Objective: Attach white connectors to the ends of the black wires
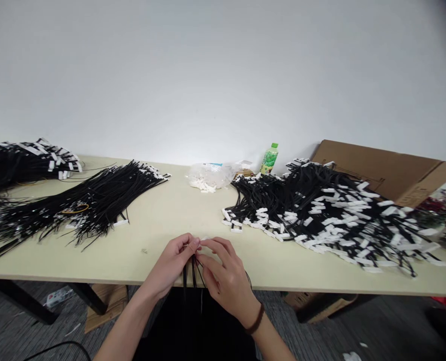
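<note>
At the table's front edge, my left hand [176, 261] and my right hand [226, 271] meet with fingers pinched together. A small white piece [204, 238] shows at their fingertips, partly hidden. Thin black wires [194, 275] hang from between the hands over the edge toward my lap. Both hands are closed on the ends of these wires; which fingers grip the white piece I cannot tell. Behind the hands lies a clear plastic bag [223, 174] with small white connector pieces [204, 184] spilling from it.
A large heap of black wires with white connectors [336, 220] covers the table's right side. More wire bundles [106, 193] lie at the left, one with a yellow band [74, 209]. A green-capped bottle [269, 159] and a cardboard sheet [373, 165] stand near the wall.
</note>
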Motion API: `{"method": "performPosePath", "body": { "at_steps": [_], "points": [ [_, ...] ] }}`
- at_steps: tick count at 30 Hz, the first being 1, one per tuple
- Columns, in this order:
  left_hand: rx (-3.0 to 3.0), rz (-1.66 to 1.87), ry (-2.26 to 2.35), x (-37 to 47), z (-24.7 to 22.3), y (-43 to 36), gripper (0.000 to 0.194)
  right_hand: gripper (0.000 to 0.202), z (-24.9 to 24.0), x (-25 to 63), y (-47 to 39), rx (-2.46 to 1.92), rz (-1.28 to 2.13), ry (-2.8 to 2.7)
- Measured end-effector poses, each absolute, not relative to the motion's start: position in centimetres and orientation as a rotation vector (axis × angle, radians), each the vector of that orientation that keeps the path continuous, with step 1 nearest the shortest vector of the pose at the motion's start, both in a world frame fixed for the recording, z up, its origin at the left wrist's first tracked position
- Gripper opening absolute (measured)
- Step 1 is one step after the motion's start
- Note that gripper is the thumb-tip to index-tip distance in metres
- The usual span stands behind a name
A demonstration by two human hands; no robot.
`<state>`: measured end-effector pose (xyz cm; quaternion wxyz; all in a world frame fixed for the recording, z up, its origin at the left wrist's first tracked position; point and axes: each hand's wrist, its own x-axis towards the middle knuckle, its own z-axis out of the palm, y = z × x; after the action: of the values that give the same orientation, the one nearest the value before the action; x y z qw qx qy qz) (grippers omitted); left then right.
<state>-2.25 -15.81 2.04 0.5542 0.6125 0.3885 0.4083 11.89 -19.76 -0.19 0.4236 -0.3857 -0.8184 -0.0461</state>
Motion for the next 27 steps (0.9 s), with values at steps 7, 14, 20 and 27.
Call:
{"method": "performPosePath", "body": {
  "at_steps": [7,14,20,27],
  "points": [
    [1.433,0.972,0.918,-2.2,2.2,-15.9,0.029,0.033,-0.2,11.9,-19.7,-0.970,-0.106,-2.055],
    [1.438,0.970,0.906,-2.2,2.1,-15.8,0.030,0.034,-0.1,12.0,-19.7,-0.917,-0.124,-2.016],
    [1.422,0.989,0.901,-2.2,2.0,-15.8,0.029,0.040,0.3,12.2,-19.7,-0.801,-0.144,-1.935],
    [1.398,0.981,0.903,-2.2,2.1,-15.7,0.030,0.039,4.5,11.8,-23.1,-0.655,-0.118,-1.921]
  ]
}}
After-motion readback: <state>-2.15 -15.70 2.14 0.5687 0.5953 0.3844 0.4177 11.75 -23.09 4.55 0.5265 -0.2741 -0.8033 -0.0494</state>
